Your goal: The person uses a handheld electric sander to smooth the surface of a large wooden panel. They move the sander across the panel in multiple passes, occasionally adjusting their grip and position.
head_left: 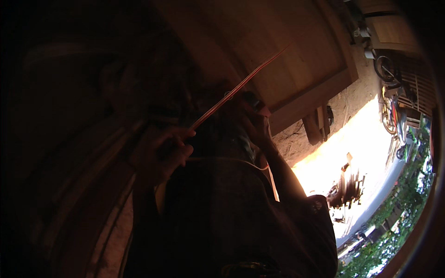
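Observation:
In deep shade, my left hand [162, 155] is closed, thumb and fingers pinched on the lower end of a long, thin reddish strip [232, 94] with bright lengthwise lines. The strip slants up to the right and tapers out over a wooden panel. My right hand [254, 124] lies beyond it, beside the panel's edge, fingers curled by a small dark object [251, 98] with a faint shine. Darkness hides what that object is. A thin pale cord [225, 159] runs from near my left hand across my dark clothing toward my right forearm.
The large framed wooden panel [296, 69] fills the upper right. Long boards [109, 227] lie at the left. Short wooden blocks [316, 125] stand below the panel. Beyond, on sunlit ground, are a heap of wood pieces [347, 187], a motorcycle [391, 111] and greenery [408, 199].

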Tool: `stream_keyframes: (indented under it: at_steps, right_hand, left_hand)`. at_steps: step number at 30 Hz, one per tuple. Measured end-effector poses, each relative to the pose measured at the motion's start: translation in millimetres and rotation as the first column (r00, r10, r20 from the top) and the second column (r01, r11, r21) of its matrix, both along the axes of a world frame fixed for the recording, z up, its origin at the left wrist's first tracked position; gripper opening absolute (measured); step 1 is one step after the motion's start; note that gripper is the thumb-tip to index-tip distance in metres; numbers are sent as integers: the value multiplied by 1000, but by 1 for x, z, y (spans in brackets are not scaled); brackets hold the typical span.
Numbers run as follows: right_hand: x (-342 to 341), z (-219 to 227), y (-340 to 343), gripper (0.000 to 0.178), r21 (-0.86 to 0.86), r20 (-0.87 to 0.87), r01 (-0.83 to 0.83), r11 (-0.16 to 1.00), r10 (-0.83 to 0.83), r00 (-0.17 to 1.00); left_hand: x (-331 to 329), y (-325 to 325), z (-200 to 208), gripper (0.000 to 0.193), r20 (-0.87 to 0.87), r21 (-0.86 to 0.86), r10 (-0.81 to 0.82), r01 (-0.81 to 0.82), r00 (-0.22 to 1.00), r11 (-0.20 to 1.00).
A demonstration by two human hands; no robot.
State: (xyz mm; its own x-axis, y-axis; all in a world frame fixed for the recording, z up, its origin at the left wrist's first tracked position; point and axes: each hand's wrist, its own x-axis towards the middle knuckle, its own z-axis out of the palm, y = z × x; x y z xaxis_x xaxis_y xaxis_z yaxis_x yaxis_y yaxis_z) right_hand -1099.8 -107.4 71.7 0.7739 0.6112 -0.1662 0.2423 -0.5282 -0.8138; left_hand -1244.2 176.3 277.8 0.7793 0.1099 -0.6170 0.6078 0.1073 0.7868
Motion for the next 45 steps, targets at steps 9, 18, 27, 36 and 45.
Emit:
stream_keyframes:
  at_steps: [9,18,27,36,45]
  right_hand:
    - [51,-81,78,50,-100,726,-214,972,218,653]
    - [118,-57,229,44,31,307,10,999,-19,952]
    - [29,22,213,46,73,72,304,950,-309,948]
    - [-85,67,-41,53,-155,-266,336,929,-367,891]
    - [-119,22,-156,52,-183,-351,298,937,-345,870]
  left_hand:
    - [-4,45,-1,30,-39,109,25,-21,999,994]
    - [-2,107,-30,35,-229,134,-76,109,970,985]
    - [-27,237,-31,48,-513,-250,203,-371,834,894]
    - [29,68,-8,17,-47,103,-427,429,903,897]
    - [37,-37,-4,16,-73,20,-539,541,839,841]
